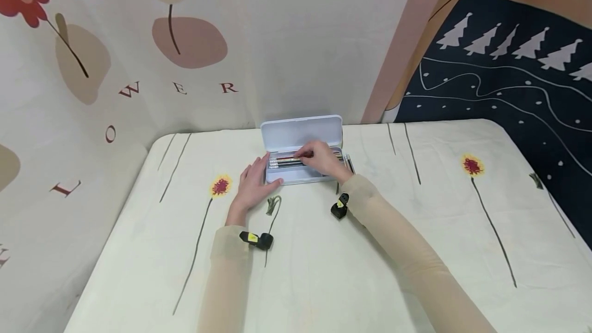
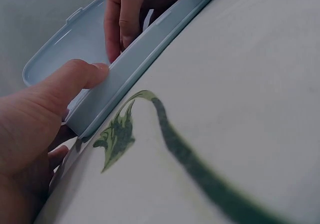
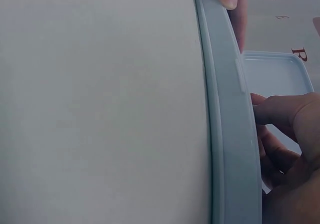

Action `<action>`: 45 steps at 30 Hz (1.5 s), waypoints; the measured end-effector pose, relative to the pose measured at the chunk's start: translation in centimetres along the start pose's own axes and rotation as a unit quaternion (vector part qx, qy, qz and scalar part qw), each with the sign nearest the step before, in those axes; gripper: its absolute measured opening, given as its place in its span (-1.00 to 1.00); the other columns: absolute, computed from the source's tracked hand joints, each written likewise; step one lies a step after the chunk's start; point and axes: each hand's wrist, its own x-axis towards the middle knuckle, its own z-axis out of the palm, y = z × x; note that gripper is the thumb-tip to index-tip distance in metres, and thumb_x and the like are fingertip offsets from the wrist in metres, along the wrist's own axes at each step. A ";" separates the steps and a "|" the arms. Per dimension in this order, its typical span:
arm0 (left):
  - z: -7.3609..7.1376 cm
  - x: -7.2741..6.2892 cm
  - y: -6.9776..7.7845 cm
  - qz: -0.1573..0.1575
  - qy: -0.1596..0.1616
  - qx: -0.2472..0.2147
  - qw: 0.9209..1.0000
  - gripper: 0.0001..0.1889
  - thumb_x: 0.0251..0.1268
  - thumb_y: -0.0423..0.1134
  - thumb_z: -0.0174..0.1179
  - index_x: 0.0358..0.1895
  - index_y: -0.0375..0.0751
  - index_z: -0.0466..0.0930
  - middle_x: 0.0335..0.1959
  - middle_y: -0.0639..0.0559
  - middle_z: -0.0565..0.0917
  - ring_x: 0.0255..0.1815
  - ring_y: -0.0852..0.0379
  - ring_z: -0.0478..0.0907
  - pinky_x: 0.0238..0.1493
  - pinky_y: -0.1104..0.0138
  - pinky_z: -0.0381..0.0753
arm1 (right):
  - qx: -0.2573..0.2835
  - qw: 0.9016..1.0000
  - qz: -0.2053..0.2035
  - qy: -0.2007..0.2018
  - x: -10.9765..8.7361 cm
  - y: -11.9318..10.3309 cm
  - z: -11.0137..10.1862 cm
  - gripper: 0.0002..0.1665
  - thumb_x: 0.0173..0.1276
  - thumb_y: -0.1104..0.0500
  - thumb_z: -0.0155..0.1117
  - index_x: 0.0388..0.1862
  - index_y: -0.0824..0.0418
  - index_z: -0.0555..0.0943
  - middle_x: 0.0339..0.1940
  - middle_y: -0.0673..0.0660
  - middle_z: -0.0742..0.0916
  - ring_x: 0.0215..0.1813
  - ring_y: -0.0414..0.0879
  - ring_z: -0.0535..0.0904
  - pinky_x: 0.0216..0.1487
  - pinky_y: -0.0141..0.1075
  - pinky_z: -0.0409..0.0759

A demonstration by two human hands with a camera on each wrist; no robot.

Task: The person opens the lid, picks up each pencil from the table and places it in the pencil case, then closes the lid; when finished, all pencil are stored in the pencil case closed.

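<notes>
A light blue pencil case [image 1: 302,176] lies on the white cloth with its lid [image 1: 302,132] raised at the back. Several pencils [image 1: 279,164] lie lengthwise inside, pale ends to the left. My left hand [image 1: 252,185] holds the case at its left front corner, thumb [image 2: 92,74] against the front wall, fingers along the left end. Over the middle of the case, my right hand [image 1: 320,158] reaches down and pinches a reddish pencil among the others. In the right wrist view the front wall [image 3: 235,134] hides what its fingertips touch.
A few dark pencils [image 1: 350,164] lie right beside the case's right end. The cloth [image 1: 305,271] carries printed flowers and stems. Behind the case hangs a printed curtain [image 1: 300,66], and a dark tree-patterned cloth [image 1: 509,81] hangs at the right.
</notes>
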 end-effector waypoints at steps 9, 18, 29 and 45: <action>0.1 0.0 0.0 0.003 0.002 0.001 1.000 -0.11 0.27 0.00 0.22 0.53 -0.27 -0.04 0.50 -0.19 0.12 0.52 -0.13 -0.10 0.46 0.03 -0.27 | 0.003 1.000 -0.010 0.013 -0.4 0.3 0.0 -0.79 0.27 0.43 0.24 -0.17 0.33 0.73 -0.19 0.18 0.73 -0.13 -0.01 0.60 -0.06 -0.27 0.56; 0.0 0.0 0.1 -0.006 -0.004 0.005 1.000 -0.10 0.27 0.01 0.22 0.54 -0.24 -0.06 0.51 -0.18 0.10 0.53 -0.11 -0.13 0.47 0.05 -0.30 | 0.014 0.999 -0.002 0.045 -1.5 0.7 -0.9 -0.78 0.29 0.41 0.21 -0.16 0.31 0.74 -0.09 0.19 0.73 0.05 0.03 0.57 0.11 -0.18 0.50; 0.0 0.0 -0.3 -0.001 -0.001 0.006 1.000 -0.10 0.28 0.00 0.22 0.54 -0.26 -0.06 0.51 -0.18 0.10 0.53 -0.11 -0.13 0.46 0.05 -0.30 | 0.038 0.997 0.007 0.072 -3.2 1.2 -2.3 -0.80 0.31 0.42 0.18 -0.19 0.36 0.72 -0.11 0.23 0.72 0.02 0.05 0.59 0.06 -0.19 0.57; 0.0 0.0 -0.1 0.000 -0.004 0.005 1.000 -0.11 0.28 -0.01 0.22 0.54 -0.25 -0.07 0.51 -0.18 0.09 0.53 -0.12 -0.13 0.46 0.05 -0.31 | 0.033 0.995 0.022 0.086 -5.6 2.4 -4.9 -0.80 0.33 0.40 0.17 -0.15 0.38 0.70 -0.06 0.25 0.71 -0.07 0.04 0.58 -0.05 -0.14 0.56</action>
